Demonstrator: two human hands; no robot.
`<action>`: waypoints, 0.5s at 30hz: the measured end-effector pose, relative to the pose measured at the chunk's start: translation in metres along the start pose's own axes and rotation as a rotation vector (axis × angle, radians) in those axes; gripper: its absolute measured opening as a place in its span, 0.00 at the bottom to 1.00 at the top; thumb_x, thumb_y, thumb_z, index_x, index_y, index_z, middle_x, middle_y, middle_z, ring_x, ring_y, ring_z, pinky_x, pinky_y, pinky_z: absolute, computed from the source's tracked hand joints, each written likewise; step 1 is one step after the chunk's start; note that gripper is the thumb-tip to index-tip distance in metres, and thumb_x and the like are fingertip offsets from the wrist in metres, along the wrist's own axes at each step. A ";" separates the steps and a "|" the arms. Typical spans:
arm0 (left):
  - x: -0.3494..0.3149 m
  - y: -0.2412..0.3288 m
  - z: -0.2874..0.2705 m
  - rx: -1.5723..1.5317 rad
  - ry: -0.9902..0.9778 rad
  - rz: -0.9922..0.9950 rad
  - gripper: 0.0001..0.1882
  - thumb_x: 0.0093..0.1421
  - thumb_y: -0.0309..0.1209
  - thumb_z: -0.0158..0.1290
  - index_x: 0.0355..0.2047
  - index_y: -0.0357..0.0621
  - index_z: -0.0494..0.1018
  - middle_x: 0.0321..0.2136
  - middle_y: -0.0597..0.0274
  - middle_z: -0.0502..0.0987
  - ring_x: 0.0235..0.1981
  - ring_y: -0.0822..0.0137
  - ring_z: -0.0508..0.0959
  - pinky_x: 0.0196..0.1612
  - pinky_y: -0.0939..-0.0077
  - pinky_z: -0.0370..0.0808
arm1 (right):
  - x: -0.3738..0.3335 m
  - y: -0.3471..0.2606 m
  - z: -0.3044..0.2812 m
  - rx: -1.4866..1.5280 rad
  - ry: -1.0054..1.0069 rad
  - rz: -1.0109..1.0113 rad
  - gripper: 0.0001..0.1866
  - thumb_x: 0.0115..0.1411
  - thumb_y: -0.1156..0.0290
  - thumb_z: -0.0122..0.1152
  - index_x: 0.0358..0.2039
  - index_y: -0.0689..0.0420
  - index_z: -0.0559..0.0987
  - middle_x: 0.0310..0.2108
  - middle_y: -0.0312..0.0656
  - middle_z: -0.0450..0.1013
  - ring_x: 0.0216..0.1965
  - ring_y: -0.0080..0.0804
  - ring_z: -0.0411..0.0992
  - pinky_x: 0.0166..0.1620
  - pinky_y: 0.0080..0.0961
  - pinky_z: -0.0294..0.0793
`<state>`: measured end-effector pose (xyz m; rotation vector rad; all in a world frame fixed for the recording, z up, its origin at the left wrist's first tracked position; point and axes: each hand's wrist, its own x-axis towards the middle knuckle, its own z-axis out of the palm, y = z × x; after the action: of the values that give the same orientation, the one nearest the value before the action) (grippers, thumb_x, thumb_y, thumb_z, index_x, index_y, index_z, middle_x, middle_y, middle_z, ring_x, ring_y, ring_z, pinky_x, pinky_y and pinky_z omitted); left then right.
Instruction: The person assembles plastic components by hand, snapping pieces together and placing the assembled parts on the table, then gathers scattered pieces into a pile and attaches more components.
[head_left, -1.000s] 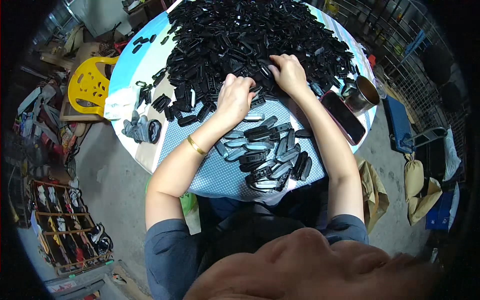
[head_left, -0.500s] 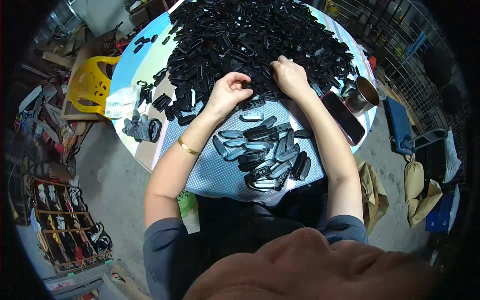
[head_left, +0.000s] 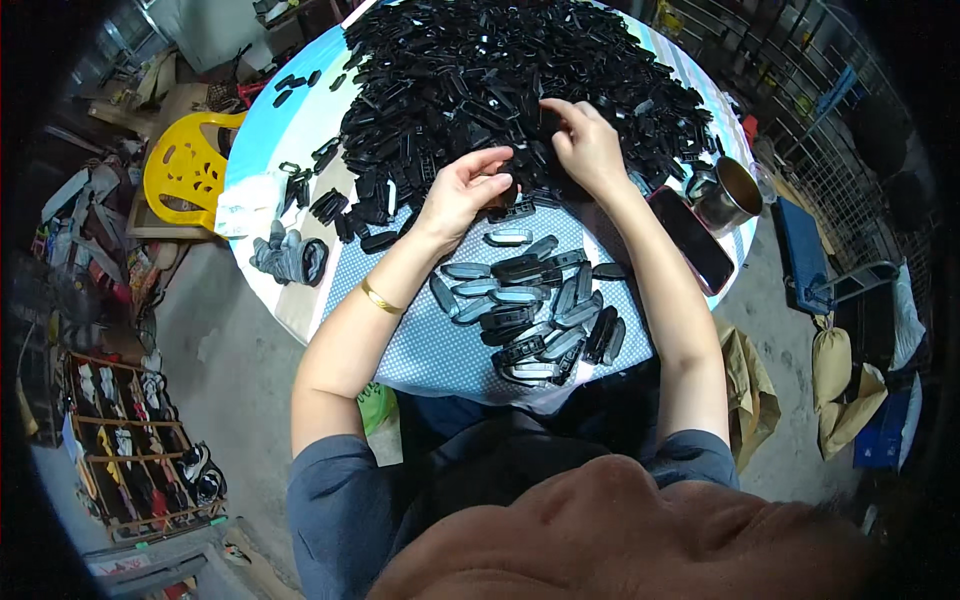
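Note:
A large heap of small black plastic parts covers the far part of the round table. At the heap's near edge is my left hand, its fingers curled and thumb near the index finger. Whatever they hold is lost against the dark parts. My right hand hovers over the heap to the right, index finger and thumb apart; no part can be made out between them. Closer to me, a loose group of oblong black and grey plastic pieces lies on the dotted cloth.
A phone and a metal mug are beside my right forearm. To the left lie a grey glove, a white packet and several stray black parts. A yellow chair stands left of the table.
My right hand has lifted and its index finger and thumb have spread apart. My left hand has shifted slightly to the right. The loose pieces on the cloth lie as before.

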<state>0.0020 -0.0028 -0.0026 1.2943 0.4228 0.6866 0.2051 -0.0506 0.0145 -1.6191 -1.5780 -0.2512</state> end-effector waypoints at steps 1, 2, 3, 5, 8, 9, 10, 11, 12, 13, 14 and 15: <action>0.000 0.001 -0.001 -0.012 -0.030 -0.041 0.18 0.59 0.22 0.50 0.51 0.35 0.67 0.38 0.61 0.75 0.41 0.68 0.77 0.43 0.79 0.74 | 0.001 -0.001 -0.002 0.065 0.075 0.004 0.16 0.47 0.75 0.53 0.38 0.52 0.79 0.32 0.47 0.72 0.32 0.45 0.73 0.38 0.34 0.74; -0.001 0.001 0.002 -0.040 -0.029 -0.033 0.17 0.59 0.23 0.51 0.50 0.36 0.68 0.38 0.61 0.75 0.39 0.70 0.77 0.42 0.80 0.75 | 0.001 0.000 -0.002 0.183 0.090 0.029 0.15 0.47 0.76 0.53 0.37 0.55 0.79 0.32 0.44 0.73 0.32 0.37 0.74 0.38 0.28 0.74; -0.001 0.001 0.003 -0.041 -0.029 -0.032 0.17 0.59 0.23 0.51 0.50 0.36 0.68 0.38 0.61 0.75 0.39 0.70 0.77 0.42 0.80 0.75 | 0.000 -0.004 -0.002 0.181 0.089 0.028 0.15 0.47 0.76 0.53 0.37 0.55 0.79 0.32 0.44 0.73 0.32 0.37 0.74 0.38 0.28 0.74; -0.003 0.002 0.004 -0.025 0.009 -0.035 0.17 0.59 0.24 0.51 0.49 0.36 0.69 0.38 0.60 0.75 0.37 0.72 0.77 0.42 0.80 0.75 | -0.008 -0.023 0.001 0.627 -0.030 0.254 0.13 0.47 0.77 0.55 0.35 0.58 0.79 0.33 0.42 0.74 0.34 0.31 0.74 0.38 0.23 0.73; -0.005 0.003 0.005 -0.133 0.098 -0.030 0.18 0.58 0.24 0.53 0.49 0.37 0.69 0.36 0.63 0.76 0.34 0.75 0.77 0.37 0.83 0.75 | -0.024 -0.049 0.003 0.480 0.026 -0.108 0.11 0.47 0.77 0.59 0.34 0.61 0.78 0.37 0.44 0.75 0.39 0.32 0.74 0.41 0.25 0.73; -0.006 0.004 0.006 -0.194 0.150 -0.017 0.18 0.58 0.24 0.53 0.49 0.37 0.68 0.35 0.64 0.76 0.34 0.76 0.76 0.36 0.84 0.75 | -0.028 -0.051 0.003 0.440 0.046 -0.190 0.11 0.47 0.77 0.59 0.33 0.62 0.78 0.37 0.45 0.75 0.41 0.33 0.74 0.42 0.26 0.73; -0.004 0.002 0.005 -0.217 0.175 0.015 0.19 0.57 0.24 0.53 0.50 0.37 0.68 0.33 0.65 0.75 0.33 0.77 0.76 0.34 0.86 0.74 | -0.031 -0.052 0.003 0.438 0.026 -0.167 0.11 0.47 0.78 0.61 0.35 0.62 0.78 0.37 0.45 0.75 0.40 0.33 0.75 0.42 0.25 0.74; -0.003 0.000 0.002 -0.217 0.177 0.015 0.19 0.57 0.24 0.53 0.50 0.37 0.68 0.33 0.65 0.75 0.33 0.77 0.76 0.34 0.86 0.74 | -0.032 -0.052 0.004 0.439 0.025 -0.168 0.11 0.47 0.78 0.61 0.35 0.62 0.78 0.37 0.45 0.75 0.40 0.33 0.75 0.42 0.25 0.74; -0.002 -0.001 0.001 -0.141 0.155 0.033 0.19 0.57 0.24 0.53 0.50 0.37 0.68 0.33 0.65 0.75 0.32 0.77 0.75 0.34 0.86 0.74 | -0.034 -0.051 0.006 0.483 0.023 -0.093 0.12 0.48 0.79 0.62 0.36 0.62 0.78 0.37 0.44 0.75 0.39 0.32 0.75 0.42 0.23 0.74; -0.002 0.000 0.001 -0.066 0.133 0.051 0.19 0.57 0.24 0.53 0.50 0.37 0.68 0.33 0.65 0.75 0.32 0.77 0.75 0.35 0.86 0.74 | -0.035 -0.050 0.009 0.526 0.021 -0.017 0.13 0.48 0.79 0.63 0.37 0.62 0.78 0.38 0.44 0.75 0.38 0.31 0.75 0.42 0.21 0.74; -0.004 -0.001 0.003 -0.009 0.162 0.064 0.18 0.57 0.23 0.53 0.49 0.37 0.69 0.35 0.66 0.75 0.32 0.78 0.75 0.36 0.85 0.74 | -0.036 -0.048 0.012 0.646 0.034 0.044 0.14 0.48 0.80 0.64 0.38 0.62 0.78 0.38 0.43 0.75 0.37 0.29 0.75 0.42 0.19 0.75; -0.005 0.000 0.004 -0.009 0.165 0.065 0.18 0.57 0.23 0.53 0.49 0.37 0.69 0.35 0.66 0.75 0.32 0.78 0.75 0.36 0.85 0.74 | -0.036 -0.051 0.010 0.647 0.032 0.042 0.14 0.48 0.80 0.64 0.38 0.62 0.78 0.38 0.43 0.75 0.37 0.29 0.75 0.42 0.19 0.75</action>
<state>0.0013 -0.0089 -0.0016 1.2514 0.5123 0.8524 0.1487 -0.0775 0.0059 -1.1296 -1.4021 0.2388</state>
